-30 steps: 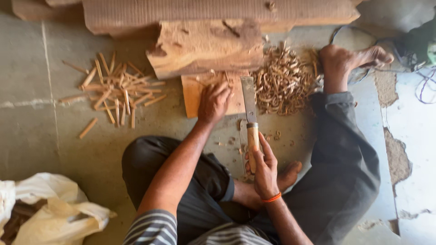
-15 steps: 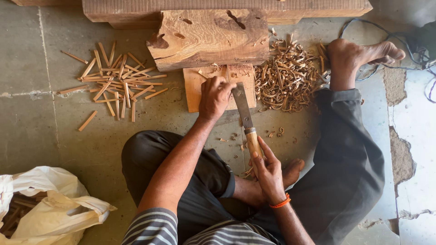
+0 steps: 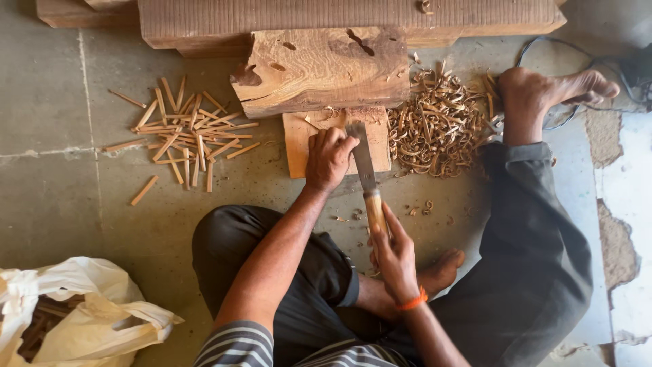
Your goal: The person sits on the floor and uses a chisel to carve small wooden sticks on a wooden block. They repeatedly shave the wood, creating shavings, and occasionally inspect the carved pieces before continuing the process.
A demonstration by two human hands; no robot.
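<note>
I sit on the floor. My right hand [image 3: 392, 257] grips the wooden handle of a broad flat chisel [image 3: 364, 166], its steel blade reaching forward onto a small flat wooden board [image 3: 299, 146]. My left hand [image 3: 329, 158] is closed on the board beside the blade, apparently pinching a small piece of wood that the fingers hide. The blade tip lies at the board's far edge, against a thick rough wood block [image 3: 319, 68].
A heap of curled wood shavings [image 3: 438, 129] lies right of the board, by my bare foot [image 3: 553, 92]. Several cut wooden sticks [image 3: 183, 136] are scattered at left. A white bag [image 3: 81, 312] with sticks sits bottom left. Long planks [image 3: 353, 17] run along the top.
My right hand has pushed the chisel forward, so the blade now reaches across the board to the block. My left hand has stayed on the board beside it.
</note>
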